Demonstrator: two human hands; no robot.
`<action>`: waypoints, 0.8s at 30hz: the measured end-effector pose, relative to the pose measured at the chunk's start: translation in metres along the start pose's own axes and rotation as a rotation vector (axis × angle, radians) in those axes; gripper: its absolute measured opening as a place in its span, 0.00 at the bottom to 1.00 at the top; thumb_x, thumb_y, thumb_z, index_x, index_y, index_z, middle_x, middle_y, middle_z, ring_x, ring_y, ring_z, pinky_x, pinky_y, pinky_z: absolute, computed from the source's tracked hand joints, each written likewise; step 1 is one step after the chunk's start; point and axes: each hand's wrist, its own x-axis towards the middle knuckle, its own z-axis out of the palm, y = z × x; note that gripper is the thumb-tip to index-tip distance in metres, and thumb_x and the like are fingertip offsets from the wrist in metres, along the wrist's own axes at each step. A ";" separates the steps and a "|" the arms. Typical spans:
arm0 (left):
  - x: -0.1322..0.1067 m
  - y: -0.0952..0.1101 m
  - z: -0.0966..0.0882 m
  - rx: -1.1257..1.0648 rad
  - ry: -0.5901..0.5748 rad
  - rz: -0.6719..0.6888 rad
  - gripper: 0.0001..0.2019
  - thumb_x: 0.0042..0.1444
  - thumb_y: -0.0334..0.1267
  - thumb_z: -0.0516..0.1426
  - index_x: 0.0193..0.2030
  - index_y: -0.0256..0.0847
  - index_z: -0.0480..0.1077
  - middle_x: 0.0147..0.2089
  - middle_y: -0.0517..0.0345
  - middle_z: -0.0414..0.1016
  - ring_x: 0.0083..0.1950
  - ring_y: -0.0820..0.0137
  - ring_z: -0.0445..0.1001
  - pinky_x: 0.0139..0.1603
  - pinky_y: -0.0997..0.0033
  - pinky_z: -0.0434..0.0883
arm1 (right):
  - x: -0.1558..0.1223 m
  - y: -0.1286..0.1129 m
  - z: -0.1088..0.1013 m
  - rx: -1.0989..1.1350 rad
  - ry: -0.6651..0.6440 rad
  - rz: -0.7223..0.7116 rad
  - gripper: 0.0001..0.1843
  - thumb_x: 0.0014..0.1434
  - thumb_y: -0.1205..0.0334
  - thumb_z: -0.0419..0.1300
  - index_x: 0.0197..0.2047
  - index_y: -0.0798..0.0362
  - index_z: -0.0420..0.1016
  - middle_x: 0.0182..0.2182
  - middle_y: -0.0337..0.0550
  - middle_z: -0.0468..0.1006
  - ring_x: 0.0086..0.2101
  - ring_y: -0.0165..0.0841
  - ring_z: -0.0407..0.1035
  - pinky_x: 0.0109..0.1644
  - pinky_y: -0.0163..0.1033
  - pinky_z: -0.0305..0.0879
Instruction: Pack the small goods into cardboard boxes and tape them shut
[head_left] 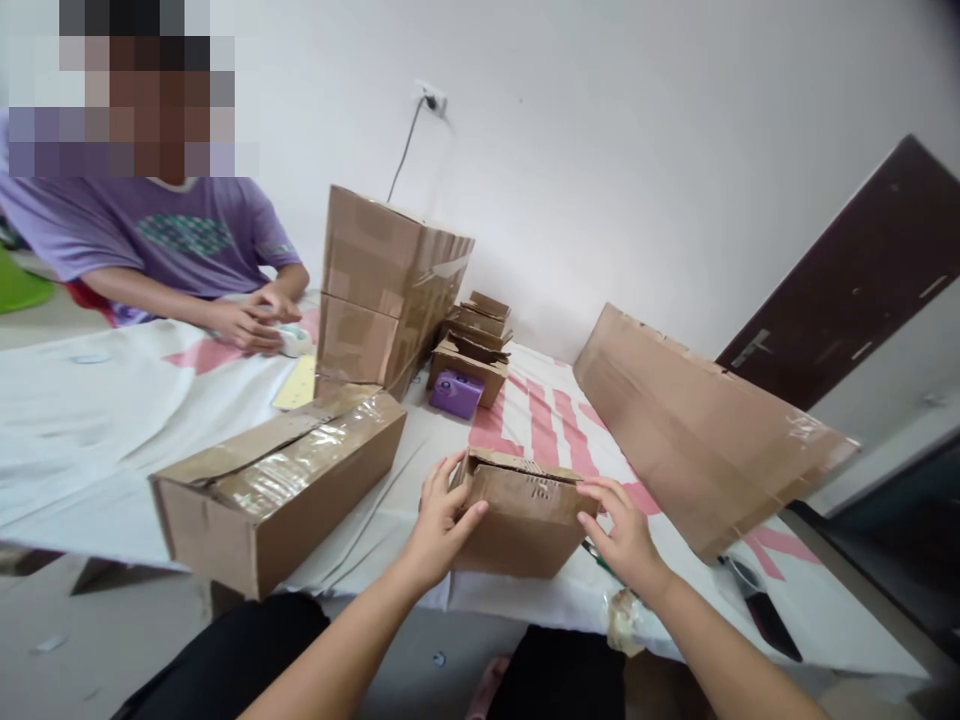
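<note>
From the head camera, you have a small cardboard box (525, 515) at the near edge of the counter (90, 430), right in front of you. Your left hand (439, 525) presses flat against the box's left end, fingers spread and curled a little round the corner, thumb on the front face. Your right hand (622, 535) rests at the box's right top corner, fingers loosely bent and touching the edge; neither hand is closed round anything else. The top flaps of the box sit slightly raised.

To your left lies a long taped carton (277, 485) on its side, close to the small box but apart from it. Behind it stands a tall stack of taped cartons (386, 285), and just beside that a pile of small folded boxes (472, 345) with a purple device (456, 393) at its foot. A large flat carton (697, 425) lies tilted to your right. The counter is covered with a white cloth bearing pink stripes.

Across the counter another person in a purple shirt (172, 240) keeps both hands on a small white object (294, 340).
</note>
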 end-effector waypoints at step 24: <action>0.004 0.006 -0.006 -0.039 -0.023 -0.009 0.15 0.58 0.47 0.51 0.31 0.39 0.71 0.64 0.46 0.57 0.65 0.54 0.55 0.63 0.46 0.57 | 0.038 -0.015 -0.003 -0.695 -0.193 -0.445 0.11 0.62 0.69 0.51 0.29 0.54 0.69 0.25 0.41 0.74 0.27 0.31 0.66 0.38 0.38 0.54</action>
